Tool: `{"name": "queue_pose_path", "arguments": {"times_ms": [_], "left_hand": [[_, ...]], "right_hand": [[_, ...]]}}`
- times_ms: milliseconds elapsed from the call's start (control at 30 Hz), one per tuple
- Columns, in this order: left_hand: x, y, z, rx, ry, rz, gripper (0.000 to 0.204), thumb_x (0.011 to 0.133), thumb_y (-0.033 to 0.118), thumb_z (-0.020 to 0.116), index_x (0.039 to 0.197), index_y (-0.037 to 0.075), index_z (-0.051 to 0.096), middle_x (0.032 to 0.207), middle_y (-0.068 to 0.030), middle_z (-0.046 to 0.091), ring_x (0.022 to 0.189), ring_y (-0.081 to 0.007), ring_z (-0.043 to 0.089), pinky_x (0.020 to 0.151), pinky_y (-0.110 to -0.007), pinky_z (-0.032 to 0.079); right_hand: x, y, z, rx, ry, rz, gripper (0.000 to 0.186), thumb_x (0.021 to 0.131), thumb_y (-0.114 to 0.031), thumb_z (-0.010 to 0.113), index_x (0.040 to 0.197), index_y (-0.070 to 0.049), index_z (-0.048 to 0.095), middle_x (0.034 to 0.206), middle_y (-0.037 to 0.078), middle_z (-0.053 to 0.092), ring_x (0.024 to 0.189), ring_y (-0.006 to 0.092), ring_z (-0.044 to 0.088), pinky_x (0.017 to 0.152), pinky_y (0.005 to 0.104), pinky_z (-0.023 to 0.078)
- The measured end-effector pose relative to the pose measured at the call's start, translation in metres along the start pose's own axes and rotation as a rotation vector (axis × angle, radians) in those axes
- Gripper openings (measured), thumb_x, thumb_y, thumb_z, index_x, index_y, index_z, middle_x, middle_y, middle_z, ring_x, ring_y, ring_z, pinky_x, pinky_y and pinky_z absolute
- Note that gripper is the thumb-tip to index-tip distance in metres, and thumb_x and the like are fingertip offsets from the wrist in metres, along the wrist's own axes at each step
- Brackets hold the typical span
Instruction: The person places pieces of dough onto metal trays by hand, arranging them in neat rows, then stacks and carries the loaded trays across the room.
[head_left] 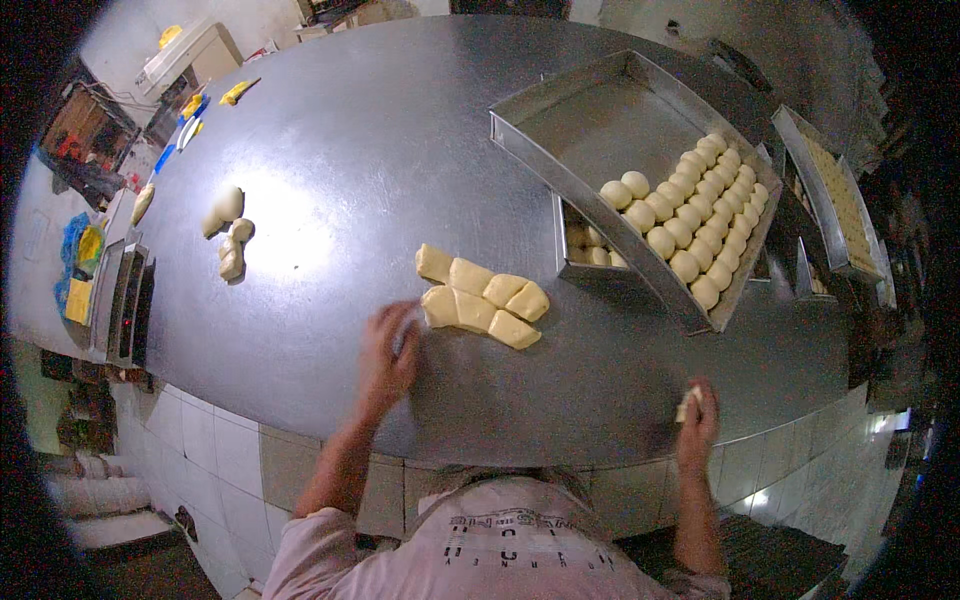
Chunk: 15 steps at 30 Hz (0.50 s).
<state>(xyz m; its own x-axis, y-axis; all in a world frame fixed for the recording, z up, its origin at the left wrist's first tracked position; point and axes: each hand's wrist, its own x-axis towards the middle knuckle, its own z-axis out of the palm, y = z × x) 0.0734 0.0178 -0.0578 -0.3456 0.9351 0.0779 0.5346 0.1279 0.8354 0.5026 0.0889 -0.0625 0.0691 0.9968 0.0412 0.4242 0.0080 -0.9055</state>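
Observation:
Several cut pieces of pale yellow dough lie in two rows at the middle of the steel table. Just to their lower left, my left hand hangs with loosely curved fingers apart and nothing visible in them. My right hand, near the table's front right, is closed round a pale dough piece, mostly hidden by the fingers. On the right, a metal tray holds rows of round dough balls, its back left part bare, and rests over another tray with more balls.
More dough lumps lie on the left of the table. A metal scale or box stands at the left edge, beside bags and yellow items. Further trays stand at the far right. A tiled front runs below the table.

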Motion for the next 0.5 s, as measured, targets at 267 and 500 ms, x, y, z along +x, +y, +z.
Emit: {"name": "queue_pose_path", "arguments": {"times_ms": [267, 500], "left_hand": [[0.024, 0.0, 0.025, -0.064, -0.052, 0.004, 0.06, 0.08, 0.011, 0.058, 0.134, 0.01, 0.032, 0.112, -0.0205, 0.049, 0.103, -0.034, 0.048, 0.09, -0.04, 0.038], [-0.036, -0.09, -0.075, 0.103, 0.284, -0.074, 0.015, 0.084, 0.008, 0.048, 0.095, 0.003, 0.057, 0.089, -0.008, 0.057, 0.08, -0.0215, 0.054, 0.079, -0.032, 0.042]], "right_hand": [[0.084, 0.033, 0.02, -0.819, 0.14, -0.348, 0.042, 0.085, -0.026, 0.052, 0.118, 0.0, 0.045, 0.118, 0.023, 0.047, 0.11, 0.0398, 0.042, 0.097, 0.0508, 0.027], [0.116, 0.083, -0.07, -1.09, 0.563, -0.632, 0.037, 0.08, -0.031, 0.057, 0.092, 0.002, 0.048, 0.099, 0.022, 0.049, 0.098, 0.0377, 0.047, 0.085, 0.0465, 0.035]]}}
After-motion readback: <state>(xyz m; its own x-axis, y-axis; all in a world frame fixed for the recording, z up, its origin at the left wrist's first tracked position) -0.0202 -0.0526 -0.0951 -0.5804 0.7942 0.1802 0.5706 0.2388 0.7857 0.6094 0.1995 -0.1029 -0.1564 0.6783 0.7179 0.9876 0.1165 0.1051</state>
